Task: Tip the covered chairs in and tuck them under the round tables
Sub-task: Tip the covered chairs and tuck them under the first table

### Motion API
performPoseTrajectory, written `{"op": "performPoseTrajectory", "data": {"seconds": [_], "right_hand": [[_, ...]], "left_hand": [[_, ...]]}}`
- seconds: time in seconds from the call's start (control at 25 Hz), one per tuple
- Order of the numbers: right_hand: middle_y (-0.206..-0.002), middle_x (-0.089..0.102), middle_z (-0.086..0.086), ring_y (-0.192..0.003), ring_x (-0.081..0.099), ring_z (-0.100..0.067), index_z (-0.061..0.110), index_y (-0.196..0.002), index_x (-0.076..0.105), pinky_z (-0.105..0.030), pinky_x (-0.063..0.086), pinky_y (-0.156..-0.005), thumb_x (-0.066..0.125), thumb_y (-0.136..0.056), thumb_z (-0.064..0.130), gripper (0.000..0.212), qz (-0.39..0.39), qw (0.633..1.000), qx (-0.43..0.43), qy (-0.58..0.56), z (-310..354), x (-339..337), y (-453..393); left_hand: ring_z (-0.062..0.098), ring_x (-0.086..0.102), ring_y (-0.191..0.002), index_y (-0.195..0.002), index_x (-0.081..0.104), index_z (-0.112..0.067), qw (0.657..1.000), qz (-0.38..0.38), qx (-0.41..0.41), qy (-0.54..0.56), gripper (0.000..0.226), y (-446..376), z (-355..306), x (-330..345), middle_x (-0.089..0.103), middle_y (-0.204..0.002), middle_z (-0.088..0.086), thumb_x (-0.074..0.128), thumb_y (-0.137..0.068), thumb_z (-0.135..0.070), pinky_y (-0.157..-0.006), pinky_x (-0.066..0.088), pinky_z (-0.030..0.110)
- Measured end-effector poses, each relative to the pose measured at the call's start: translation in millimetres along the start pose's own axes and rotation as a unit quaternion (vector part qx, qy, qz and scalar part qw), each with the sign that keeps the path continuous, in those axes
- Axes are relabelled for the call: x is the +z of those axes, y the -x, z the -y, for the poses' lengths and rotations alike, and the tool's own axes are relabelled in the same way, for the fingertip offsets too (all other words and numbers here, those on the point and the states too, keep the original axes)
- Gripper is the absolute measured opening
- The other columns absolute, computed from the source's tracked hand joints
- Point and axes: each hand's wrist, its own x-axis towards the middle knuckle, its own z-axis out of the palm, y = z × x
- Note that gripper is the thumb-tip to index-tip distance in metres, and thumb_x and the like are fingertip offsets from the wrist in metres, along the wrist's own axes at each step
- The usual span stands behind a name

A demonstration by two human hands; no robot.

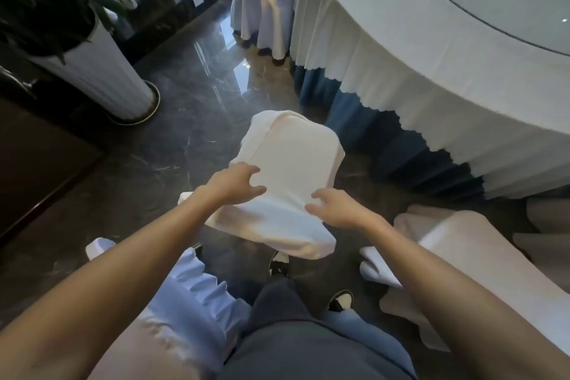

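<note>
A chair in a white cover (293, 163) stands in front of me on the dark floor, its seat toward the round table (431, 49) at the upper right. My left hand (237, 183) rests on the left side of the chair back's top, fingers spread. My right hand (333, 207) touches the right side of the top, fingers curled on the cloth but not closed around it. The table wears a white cloth with a scalloped hem over a blue skirt. The chair's legs are hidden by the cover.
Another covered chair (265, 0) stands at the table farther back. A covered chair (481, 262) sits at my right and one (185, 302) at my lower left. A tall white planter (101, 71) with a palm stands at left, beside a dark wooden cabinet (37, 160).
</note>
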Motion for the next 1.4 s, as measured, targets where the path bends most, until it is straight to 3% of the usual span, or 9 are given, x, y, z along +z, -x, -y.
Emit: {"op": "performPoseTrajectory", "data": {"seconds": [0.2, 0.28, 0.4, 0.52, 0.6, 0.84, 1.0, 1.2, 1.4], "right_hand": [[-0.145, 0.046, 0.009, -0.126, 0.047, -0.014, 0.033, -0.143, 0.043, -0.042, 0.038, -0.109, 0.059, -0.067, 0.085, 0.093, 0.086, 0.991, -0.053, -0.083, 19.7, 33.5, 11.8], [-0.146, 0.043, 0.009, -0.129, 0.042, -0.013, 0.032, -0.146, 0.037, -0.039, 0.036, -0.109, 0.062, -0.068, 0.081, 0.095, 0.11, 0.987, -0.113, 0.017, 26.5, 42.3, 15.6], [-0.129, 0.051, 0.003, -0.115, 0.049, -0.022, 0.03, -0.136, 0.04, -0.042, 0.046, -0.091, 0.061, -0.081, 0.052, 0.062, 0.012, 0.963, -0.186, 0.195, 24.9, 64.0, 13.4], [-0.12, 0.058, -0.001, -0.106, 0.053, -0.027, 0.024, -0.126, 0.048, -0.045, 0.049, -0.082, 0.063, -0.08, 0.027, 0.048, -0.048, 0.971, -0.158, 0.175, 24.9, 81.7, 12.0], [-0.112, 0.064, 0.002, -0.1, 0.057, -0.026, 0.022, -0.115, 0.054, -0.044, 0.05, -0.078, 0.065, -0.076, 0.02, 0.042, -0.092, 0.977, -0.14, 0.133, 27.7, 89.2, 11.6], [-0.095, 0.069, 0.004, -0.086, 0.063, -0.023, 0.021, -0.101, 0.062, -0.042, 0.053, -0.069, 0.067, -0.072, 0.016, 0.029, -0.178, 0.968, -0.135, 0.11, 19.6, 87.8, 2.2], [-0.093, 0.071, 0.008, -0.086, 0.066, -0.017, 0.026, -0.095, 0.066, -0.038, 0.056, -0.065, 0.071, -0.074, 0.021, 0.021, -0.235, 0.959, -0.122, 0.106, 9.2, 62.0, -10.2], [-0.09, 0.071, 0.008, -0.083, 0.067, -0.018, 0.027, -0.092, 0.067, -0.037, 0.056, -0.065, 0.066, -0.08, 0.027, 0.013, -0.269, 0.954, -0.094, 0.097, -2.8, 20.2, -18.8], [-0.087, 0.072, 0.004, -0.078, 0.067, -0.022, 0.023, -0.091, 0.068, -0.038, 0.055, -0.065, 0.058, -0.077, 0.038, 0.023, -0.293, 0.951, -0.045, 0.086, -39.0, -16.1, -12.8]], "left_hand": [[0.016, 0.046, -0.135, -0.146, 0.042, -0.04, 0.997, 0.074, 0.015, 0.031, 0.093, 26.6, 37.1, 0.0, 0.047, -0.149, -0.013, 0.058, -0.067, -0.086, -0.11, 0.038, 0.04], [0.009, 0.043, -0.136, -0.145, 0.042, -0.044, 0.988, 0.132, 0.038, 0.077, 0.101, 36.3, 49.0, -1.4, 0.046, -0.148, -0.019, 0.069, -0.056, -0.085, -0.113, 0.034, 0.034], [0.009, 0.043, -0.134, -0.146, 0.04, -0.043, 0.983, 0.151, 0.099, -0.039, 0.098, 43.5, 63.1, 1.4, 0.046, -0.146, -0.019, 0.077, -0.059, -0.072, -0.111, 0.035, 0.032], [0.017, 0.051, -0.128, -0.141, 0.048, -0.039, 0.973, 0.106, 0.166, -0.119, 0.066, 41.8, 67.7, 10.3, 0.055, -0.14, -0.011, 0.066, -0.079, -0.027, -0.103, 0.042, 0.036], [0.017, 0.051, -0.13, -0.139, 0.053, -0.04, 0.977, 0.071, 0.169, -0.11, 0.061, 39.3, 71.1, 14.6, 0.057, -0.14, -0.009, 0.061, -0.083, -0.016, -0.103, 0.043, 0.036], [0.013, 0.055, -0.128, -0.133, 0.059, -0.043, 0.978, 0.0, 0.19, -0.082, 0.056, 22.7, 71.4, 21.8, 0.061, -0.135, -0.011, 0.067, -0.081, -0.021, -0.105, 0.043, 0.034], [0.018, 0.065, -0.113, -0.122, 0.067, -0.043, 0.973, -0.045, 0.218, -0.061, 0.05, -1.5, 50.3, 7.4, 0.07, -0.12, -0.013, 0.065, -0.074, -0.031, -0.092, 0.051, 0.035], [0.018, 0.068, -0.087, -0.11, 0.067, -0.044, 0.964, -0.048, 0.245, -0.093, 0.043, -43.9, 13.9, -12.7, 0.074, -0.099, -0.011, 0.072, -0.071, -0.027, -0.067, 0.049, 0.032], [0.018, 0.065, -0.081, -0.106, 0.07, -0.039, 0.954, -0.039, 0.286, -0.08, 0.031, -74.1, -44.8, -15.4, 0.073, -0.091, -0.008, 0.062, -0.08, -0.026, -0.064, 0.042, 0.031]]}}
